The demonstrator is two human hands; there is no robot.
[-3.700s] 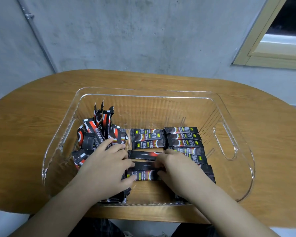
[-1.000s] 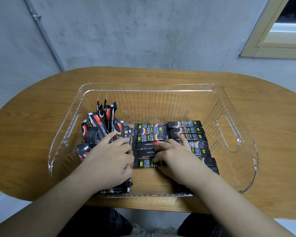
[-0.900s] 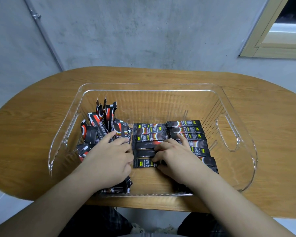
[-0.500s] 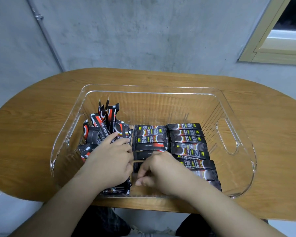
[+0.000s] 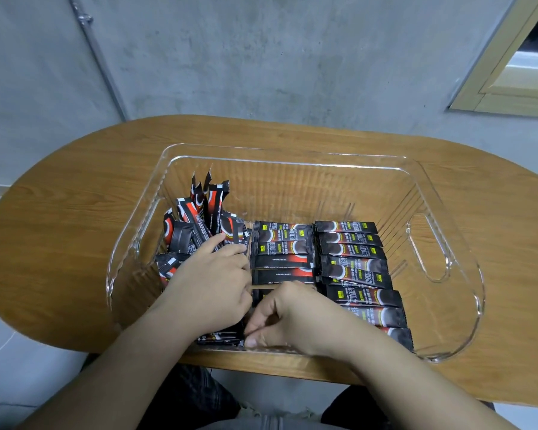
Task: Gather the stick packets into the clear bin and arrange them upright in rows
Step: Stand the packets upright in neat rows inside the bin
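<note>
A clear bin stands on the wooden table. Inside it, black and red stick packets lie flat in a middle column and a longer right column. A loose pile fills the bin's left side, with a few packets leaning upright. My left hand rests palm down on this pile, fingers spread. My right hand is at the bin's near wall, fingers curled, pinching the end of a stick packet that lies there. The near end of the middle column is hidden under it.
The bin's far half is bare, and its right wall has a cut-out handle. A grey concrete wall rises behind the table, with a window frame at the upper right. My legs show below the table's near edge.
My right hand left the middle column and drew back and left to the bin's near wall, curling its fingers on a packet. My left hand stayed on the loose pile.
</note>
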